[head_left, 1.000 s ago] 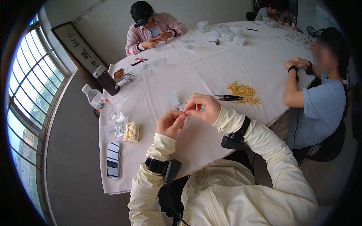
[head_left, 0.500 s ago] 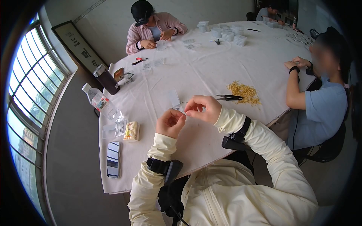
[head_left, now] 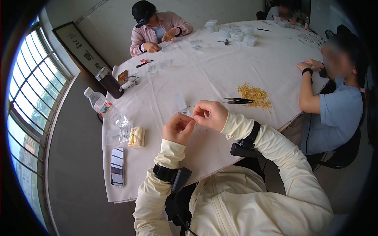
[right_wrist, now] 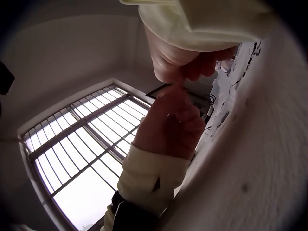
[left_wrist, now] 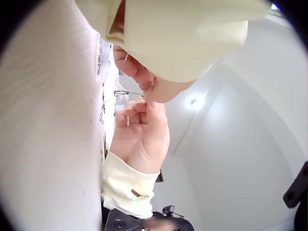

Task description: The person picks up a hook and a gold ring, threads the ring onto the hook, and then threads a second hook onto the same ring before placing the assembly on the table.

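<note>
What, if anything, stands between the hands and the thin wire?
Nothing visible. In the left wrist view, the wire appears to run right up to where the left hand and right hand come together; the snips lie off to the right.

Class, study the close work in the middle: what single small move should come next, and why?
Probably a slight turn or nudge by the right grip, with the left grip held steady. Both curl inward and meet at their tips, and in the left wrist view a thin dark wire-like piece appears to run to that meeting point, so a larger move might bend it.
</note>
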`<state>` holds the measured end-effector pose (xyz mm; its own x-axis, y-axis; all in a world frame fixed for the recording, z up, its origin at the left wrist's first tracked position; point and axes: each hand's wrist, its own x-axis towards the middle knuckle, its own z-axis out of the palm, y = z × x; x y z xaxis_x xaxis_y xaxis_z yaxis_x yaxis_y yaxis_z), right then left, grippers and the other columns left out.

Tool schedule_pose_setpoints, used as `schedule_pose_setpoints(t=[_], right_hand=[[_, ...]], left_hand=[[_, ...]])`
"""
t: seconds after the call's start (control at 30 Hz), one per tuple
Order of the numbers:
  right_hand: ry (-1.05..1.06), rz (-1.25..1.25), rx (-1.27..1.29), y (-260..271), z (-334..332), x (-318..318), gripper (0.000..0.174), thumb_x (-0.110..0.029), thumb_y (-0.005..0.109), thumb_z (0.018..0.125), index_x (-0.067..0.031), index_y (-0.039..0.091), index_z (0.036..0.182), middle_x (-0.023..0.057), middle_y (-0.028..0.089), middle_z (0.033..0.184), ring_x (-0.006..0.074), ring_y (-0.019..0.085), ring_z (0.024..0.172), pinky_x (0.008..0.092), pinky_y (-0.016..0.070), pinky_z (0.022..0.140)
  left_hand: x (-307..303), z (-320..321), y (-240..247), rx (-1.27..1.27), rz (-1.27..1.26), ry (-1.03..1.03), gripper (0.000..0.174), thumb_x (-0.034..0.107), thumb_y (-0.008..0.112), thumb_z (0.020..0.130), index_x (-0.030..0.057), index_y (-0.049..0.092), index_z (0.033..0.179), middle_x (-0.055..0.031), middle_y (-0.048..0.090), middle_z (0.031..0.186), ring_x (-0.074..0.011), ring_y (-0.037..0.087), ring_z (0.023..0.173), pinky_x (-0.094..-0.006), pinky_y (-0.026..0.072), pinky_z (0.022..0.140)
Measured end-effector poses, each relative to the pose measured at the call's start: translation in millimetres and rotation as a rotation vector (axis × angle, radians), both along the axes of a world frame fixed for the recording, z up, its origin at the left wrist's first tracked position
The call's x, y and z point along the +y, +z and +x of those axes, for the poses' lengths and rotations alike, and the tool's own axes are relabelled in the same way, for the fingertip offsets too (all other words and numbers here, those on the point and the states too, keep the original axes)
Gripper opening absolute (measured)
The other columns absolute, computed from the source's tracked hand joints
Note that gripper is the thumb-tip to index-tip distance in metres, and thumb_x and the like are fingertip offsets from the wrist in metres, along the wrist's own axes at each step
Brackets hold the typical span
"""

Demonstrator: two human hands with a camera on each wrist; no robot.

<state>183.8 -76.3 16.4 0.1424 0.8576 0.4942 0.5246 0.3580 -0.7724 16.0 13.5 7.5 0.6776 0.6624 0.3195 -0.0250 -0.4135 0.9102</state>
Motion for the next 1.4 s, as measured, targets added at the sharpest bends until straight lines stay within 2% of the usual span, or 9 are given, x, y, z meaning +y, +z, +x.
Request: schedule_pose_setpoints(t=[0.07,0.17,0.33,0.4,0.73,0.8,1.07,1.27,1.4], right_hand=[[-0.007,0.006,0.026,-1.3,-0.7,0.2,0.01,-0.014,0.067,0.086,-0.0043,0.063,0.087,0.0004,0.064,0.076,0.0097,0.057,0.068,0.0265,0.0443,0.063],[-0.015,0.019,0.057,-4.3,1.0,1.7,0.011,-0.015,0.066,0.086,-0.0046,0.063,0.087,-0.0002,0.064,0.075,0.0088,0.057,0.067,0.0258,0.0439,0.062],[0.002,-0.022,0.122,-1.1,1.7,-0.1,0.011,-0.016,0.068,0.087,-0.0058,0.067,0.09,-0.0009,0.067,0.076,0.0069,0.058,0.067,0.0238,0.0424,0.061],[-0.004,-0.013,0.054,-2.2,2.8,0.4,0.011,-0.017,0.068,0.087,-0.0064,0.068,0.091,-0.0008,0.069,0.078,0.0064,0.058,0.067,0.0231,0.0417,0.061],[-0.021,0.011,0.056,-2.8,-0.5,0.8,0.01,-0.015,0.067,0.087,-0.0052,0.068,0.089,-0.0012,0.069,0.076,0.0072,0.058,0.067,0.0248,0.0443,0.063],[-0.051,-0.049,0.089,3.0,-1.7,-3.5,0.01,-0.015,0.068,0.087,-0.0052,0.068,0.089,-0.0006,0.069,0.077,0.0071,0.059,0.067,0.0245,0.0444,0.063],[-0.01,-0.027,0.054,0.5,-1.0,-2.3,0.012,-0.017,0.068,0.088,-0.0049,0.068,0.091,0.0,0.069,0.077,0.0082,0.059,0.069,0.0246,0.0444,0.063],[-0.025,-0.021,0.068,-2.7,-0.5,-0.3,0.015,-0.017,0.068,0.091,-0.0021,0.068,0.093,0.0031,0.068,0.078,0.0096,0.058,0.069,0.0258,0.0453,0.064],[-0.022,-0.032,0.074,-0.1,-1.4,-2.1,0.016,-0.017,0.068,0.092,-0.0007,0.067,0.094,0.0046,0.069,0.078,0.0099,0.058,0.07,0.0263,0.0468,0.065]], left_hand=[[1.9,0.1,-2.0,-0.081,-0.154,-0.064,0.005,0.004,0.067,0.089,0.0006,0.063,0.091,0.0015,0.064,0.081,-0.0047,0.057,0.072,-0.0209,0.046,0.066],[4.6,-1.4,-1.7,-0.064,-0.231,-0.081,0.005,0.004,0.066,0.09,0.0008,0.063,0.092,0.0015,0.064,0.083,-0.0049,0.057,0.075,-0.0205,0.0459,0.067],[3.1,-0.2,-3.5,-0.092,-0.179,-0.081,0.005,0.003,0.066,0.09,0.0003,0.063,0.092,0.0013,0.064,0.083,-0.0052,0.058,0.076,-0.0204,0.047,0.069],[1.9,0.7,-3.4,-0.108,-0.136,-0.076,0.005,0.002,0.066,0.09,0.0001,0.063,0.092,0.0012,0.065,0.083,-0.0053,0.058,0.076,-0.0203,0.0473,0.07],[0.9,-0.3,0.4,-0.049,-0.097,-0.043,0.006,0.003,0.068,0.089,-0.0006,0.064,0.092,0.0006,0.066,0.083,-0.0046,0.059,0.075,-0.0202,0.0477,0.069],[0.4,-0.5,1.2,-0.054,-0.1,-0.044,0.006,0.003,0.068,0.089,-0.0005,0.064,0.092,0.0008,0.065,0.082,-0.0045,0.058,0.075,-0.0203,0.0475,0.068],[2.6,-1.1,-1.7,0.024,-0.011,0.01,0.006,0.004,0.069,0.089,-0.0003,0.065,0.092,0.0025,0.063,0.081,-0.0037,0.056,0.073,-0.0189,0.0455,0.066],[0.0,0.2,0.0,-0.103,-0.182,-0.051,0.006,0.005,0.068,0.09,0.0013,0.065,0.093,0.0031,0.063,0.081,-0.0036,0.054,0.072,-0.0197,0.0436,0.065],[0.1,-1.1,1.7,-0.083,-0.22,-0.06,0.006,0.008,0.067,0.092,0.0025,0.065,0.093,0.0026,0.063,0.082,-0.0038,0.051,0.069,-0.0201,0.0406,0.062]])
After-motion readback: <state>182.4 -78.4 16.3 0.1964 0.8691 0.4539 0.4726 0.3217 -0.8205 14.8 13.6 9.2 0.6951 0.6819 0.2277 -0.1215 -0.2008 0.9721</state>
